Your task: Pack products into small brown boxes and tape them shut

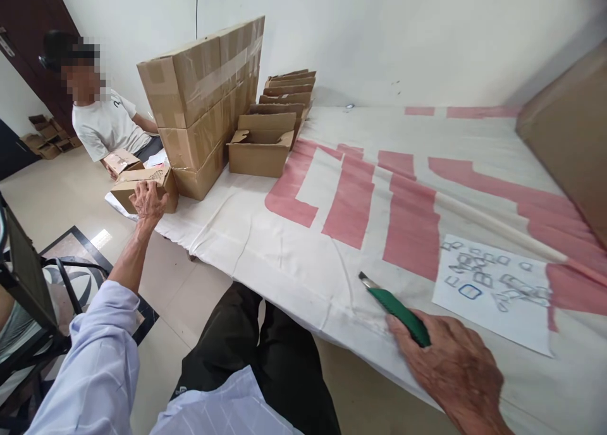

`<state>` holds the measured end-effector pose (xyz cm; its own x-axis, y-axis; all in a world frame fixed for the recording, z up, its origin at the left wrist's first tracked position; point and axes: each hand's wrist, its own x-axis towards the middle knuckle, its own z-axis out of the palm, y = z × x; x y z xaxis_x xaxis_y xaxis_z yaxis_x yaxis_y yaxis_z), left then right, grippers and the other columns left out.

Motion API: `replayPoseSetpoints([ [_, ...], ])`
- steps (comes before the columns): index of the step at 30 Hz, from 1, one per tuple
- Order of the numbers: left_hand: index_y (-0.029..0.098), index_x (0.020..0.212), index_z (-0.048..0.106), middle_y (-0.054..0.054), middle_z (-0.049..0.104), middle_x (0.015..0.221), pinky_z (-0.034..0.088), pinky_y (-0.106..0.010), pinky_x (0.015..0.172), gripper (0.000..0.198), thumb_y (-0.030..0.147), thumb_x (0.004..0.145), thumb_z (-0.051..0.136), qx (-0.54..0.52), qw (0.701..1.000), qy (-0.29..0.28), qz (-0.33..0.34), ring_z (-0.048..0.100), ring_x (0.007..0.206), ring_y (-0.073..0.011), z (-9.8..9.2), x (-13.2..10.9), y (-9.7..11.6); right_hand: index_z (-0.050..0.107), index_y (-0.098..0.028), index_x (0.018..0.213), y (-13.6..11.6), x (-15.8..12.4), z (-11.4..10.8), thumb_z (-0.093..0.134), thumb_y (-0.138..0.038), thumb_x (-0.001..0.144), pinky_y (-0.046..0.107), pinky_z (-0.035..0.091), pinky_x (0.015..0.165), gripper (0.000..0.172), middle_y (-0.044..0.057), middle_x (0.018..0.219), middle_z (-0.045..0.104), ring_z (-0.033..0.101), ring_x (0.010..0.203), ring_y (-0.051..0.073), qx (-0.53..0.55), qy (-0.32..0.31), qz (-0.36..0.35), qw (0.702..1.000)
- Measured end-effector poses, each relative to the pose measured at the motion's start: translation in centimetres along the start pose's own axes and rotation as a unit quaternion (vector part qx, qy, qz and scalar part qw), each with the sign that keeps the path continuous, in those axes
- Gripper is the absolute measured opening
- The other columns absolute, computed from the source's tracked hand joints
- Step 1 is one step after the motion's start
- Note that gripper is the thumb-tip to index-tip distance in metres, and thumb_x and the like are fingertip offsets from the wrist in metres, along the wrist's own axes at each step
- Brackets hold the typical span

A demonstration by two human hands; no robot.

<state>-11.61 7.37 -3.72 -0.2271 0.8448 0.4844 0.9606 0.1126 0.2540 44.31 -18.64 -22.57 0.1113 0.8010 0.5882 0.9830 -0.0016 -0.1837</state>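
Observation:
My left hand (149, 202) reaches out to a small cardboard box (124, 198) at the left end of the table, its fingers curled over the box's top edge. Dark print shows on the box's top. In my right hand (450, 356) is a utility knife (397, 308) with a green handle. Its metal blade tip points away from me, to the upper left, just over the white cloth. A sheet of paper (493, 296) with handwritten marks lies right of the knife.
Taped cardboard boxes (202, 97) stand stacked beyond my left hand. Beside them, open boxes (260, 147) line up toward the wall. A large carton (569, 125) is at the right. Across from me sits a co-worker (107, 122), near another small box. A chair (33, 308) stands left.

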Motion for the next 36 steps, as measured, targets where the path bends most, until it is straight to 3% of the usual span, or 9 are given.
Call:
replayPoseSetpoints([
  [3, 0.024, 0.125, 0.069, -0.021, 0.060, 0.149, 0.035, -0.066, 0.118, 0.038, 0.029, 0.087, 0.069, -0.001, 1.000, -0.009, 0.010, 0.049, 0.144, -0.0459, -0.5, -1.0, -1.1, 0.066, -0.023, 0.092, 0.0, 0.0, 0.0, 0.054, -0.048, 0.093, 0.043, 0.047, 0.072, 0.027, 0.013, 0.081, 0.067, 0.061, 0.076, 0.033, 0.001, 0.005, 0.005, 1.000],
  [6, 0.024, 0.122, 0.068, -0.019, 0.053, 0.159, 0.031, -0.066, 0.123, 0.037, 0.030, 0.085, 0.071, -0.026, 0.999, 0.012, 0.022, 0.043, 0.152, -0.0453, -1.6, -1.1, -2.9, 0.065, -0.024, 0.092, -0.1, 0.1, 0.0, 0.053, -0.049, 0.095, 0.043, 0.047, 0.072, 0.028, 0.013, 0.081, 0.067, 0.062, 0.076, 0.033, -0.002, 0.015, -0.008, 1.000],
  [10, 0.021, 0.138, 0.058, -0.022, 0.037, 0.171, 0.037, -0.066, 0.122, 0.061, 0.042, 0.084, 0.077, -0.157, 0.974, 0.100, -0.125, 0.027, 0.163, -0.0459, -3.5, 1.2, -6.2, 0.066, -0.023, 0.093, -0.2, 0.2, -0.2, 0.052, -0.048, 0.097, 0.042, 0.047, 0.073, 0.028, 0.012, 0.079, 0.066, 0.062, 0.074, 0.032, -0.008, 0.023, -0.026, 0.999],
  [14, 0.016, 0.131, 0.062, -0.021, 0.068, 0.132, 0.056, -0.057, 0.102, 0.059, 0.043, 0.081, 0.077, -0.227, 0.950, 0.051, -0.208, 0.058, 0.137, -0.0441, -4.3, 3.8, -8.4, 0.067, -0.022, 0.094, 0.0, 0.2, -0.2, 0.054, -0.047, 0.097, 0.041, 0.046, 0.070, 0.029, 0.013, 0.080, 0.066, 0.062, 0.075, 0.032, -0.010, 0.018, -0.029, 0.999],
  [18, 0.016, 0.106, 0.072, -0.008, 0.072, 0.097, 0.062, -0.040, 0.083, 0.044, 0.043, 0.072, 0.079, -0.281, 0.933, -0.010, -0.224, 0.071, 0.103, -0.0317, -3.8, 3.0, -8.6, 0.068, -0.022, 0.093, 0.2, 0.1, -0.1, 0.057, -0.047, 0.094, 0.041, 0.046, 0.069, 0.027, 0.013, 0.081, 0.066, 0.062, 0.077, 0.033, 0.007, -0.002, -0.001, 1.000],
  [22, 0.020, 0.124, 0.071, -0.009, 0.074, 0.108, 0.066, -0.040, 0.079, 0.065, 0.050, 0.067, 0.083, -0.342, 0.915, -0.086, -0.198, 0.074, 0.104, -0.0313, -3.8, -0.2, -8.0, 0.068, -0.021, 0.093, -0.1, 0.1, -0.1, 0.056, -0.048, 0.094, 0.042, 0.045, 0.070, 0.029, 0.014, 0.083, 0.067, 0.061, 0.079, 0.033, 0.015, -0.012, 0.016, 1.000],
  [29, 0.024, 0.145, 0.060, -0.015, 0.069, 0.144, 0.058, -0.049, 0.114, 0.108, 0.051, 0.048, 0.098, -0.458, 0.867, -0.198, -0.019, 0.061, 0.141, -0.0405, -3.9, -2.3, -7.0, 0.071, -0.020, 0.095, -0.5, 0.2, -0.1, 0.053, -0.047, 0.096, 0.040, 0.045, 0.076, 0.033, 0.012, 0.085, 0.068, 0.060, 0.083, 0.030, 0.002, -0.001, 0.018, 1.000],
  [33, 0.021, 0.147, 0.057, -0.017, 0.064, 0.151, 0.059, -0.048, 0.113, 0.117, 0.044, 0.042, 0.102, -0.446, 0.873, -0.198, -0.004, 0.062, 0.140, -0.0399, -3.8, -2.8, -5.9, 0.071, -0.020, 0.097, -0.3, 0.1, 0.3, 0.054, -0.048, 0.097, 0.039, 0.045, 0.077, 0.032, 0.011, 0.088, 0.068, 0.060, 0.085, 0.029, 0.020, -0.007, 0.026, 0.999],
  [36, 0.020, 0.149, 0.056, -0.018, 0.062, 0.155, 0.058, -0.052, 0.113, 0.121, 0.046, 0.041, 0.103, -0.440, 0.874, -0.203, 0.020, 0.061, 0.142, -0.0425, -3.6, -4.8, -3.8, 0.071, -0.020, 0.098, -0.2, 0.2, 0.5, 0.056, -0.046, 0.097, 0.038, 0.045, 0.078, 0.030, 0.009, 0.089, 0.067, 0.059, 0.087, 0.028, 0.030, -0.013, 0.036, 0.999],
])
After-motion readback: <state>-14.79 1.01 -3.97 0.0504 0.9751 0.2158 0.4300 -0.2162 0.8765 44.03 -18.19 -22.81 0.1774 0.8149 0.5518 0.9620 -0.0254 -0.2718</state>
